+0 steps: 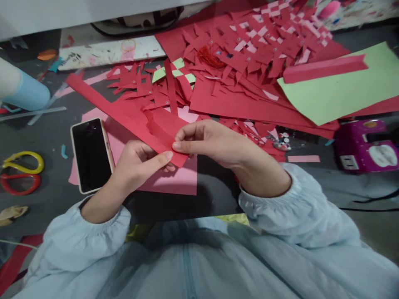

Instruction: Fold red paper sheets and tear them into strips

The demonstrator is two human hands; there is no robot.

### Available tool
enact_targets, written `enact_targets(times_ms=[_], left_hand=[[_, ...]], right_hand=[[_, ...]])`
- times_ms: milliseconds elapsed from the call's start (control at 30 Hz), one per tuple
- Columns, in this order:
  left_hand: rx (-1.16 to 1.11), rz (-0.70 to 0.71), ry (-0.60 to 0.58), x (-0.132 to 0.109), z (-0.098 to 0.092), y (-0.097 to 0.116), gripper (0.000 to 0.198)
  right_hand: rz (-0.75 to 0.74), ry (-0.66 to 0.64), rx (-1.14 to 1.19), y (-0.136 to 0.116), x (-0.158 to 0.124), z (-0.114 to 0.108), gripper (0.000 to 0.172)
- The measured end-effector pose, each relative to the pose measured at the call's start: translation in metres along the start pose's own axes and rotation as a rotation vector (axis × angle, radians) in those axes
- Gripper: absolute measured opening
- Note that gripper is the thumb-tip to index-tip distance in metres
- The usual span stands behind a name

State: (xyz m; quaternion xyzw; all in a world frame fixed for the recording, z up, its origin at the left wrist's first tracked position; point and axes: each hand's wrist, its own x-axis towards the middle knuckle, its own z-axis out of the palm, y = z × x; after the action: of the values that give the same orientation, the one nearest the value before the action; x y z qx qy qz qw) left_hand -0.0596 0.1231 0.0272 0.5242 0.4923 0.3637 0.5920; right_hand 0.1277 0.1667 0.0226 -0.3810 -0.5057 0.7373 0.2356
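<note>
Between my two hands is a long strip of red paper, slanting from the upper left down to its near end. My left hand pinches its lower edge, thumb on top. Close to that end, my right hand grips the paper between thumb and fingertips, where a narrower piece seems folded or raised. Whether this is one sheet or two, I cannot tell. Pink paper lies flat on the dark table under the hands. Behind the strip are red paper pieces woven with some light green.
A phone lies left of my hands, with yellow-and-red-handled scissors beyond it. A purple device stands at right. Red woven paper shapes pile at the back, beside a light green sheet. A blue-and-white cylinder is far left.
</note>
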Motion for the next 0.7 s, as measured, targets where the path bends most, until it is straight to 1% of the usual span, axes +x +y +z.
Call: enact_targets(times_ms=[167, 433, 700], left_hand=[[-0.014, 0.028, -0.022, -0.0004, -0.0011, -0.0021, 0.014], [0.012, 0.074, 0.053, -0.0003, -0.0012, -0.0039, 0.013], [-0.023, 0.110, 0.062, -0.0004, -0.0017, -0.0069, 0.014]], right_hand=[[-0.035, 0.009, 0.027, 0.0036, 0.0008, 0.0000, 0.024], [-0.045, 0.043, 0.065, 0.0049, 0.0017, 0.0046, 0.028], [-0.065, 0.082, 0.117, 0.0079, 0.0037, 0.0071, 0.029]])
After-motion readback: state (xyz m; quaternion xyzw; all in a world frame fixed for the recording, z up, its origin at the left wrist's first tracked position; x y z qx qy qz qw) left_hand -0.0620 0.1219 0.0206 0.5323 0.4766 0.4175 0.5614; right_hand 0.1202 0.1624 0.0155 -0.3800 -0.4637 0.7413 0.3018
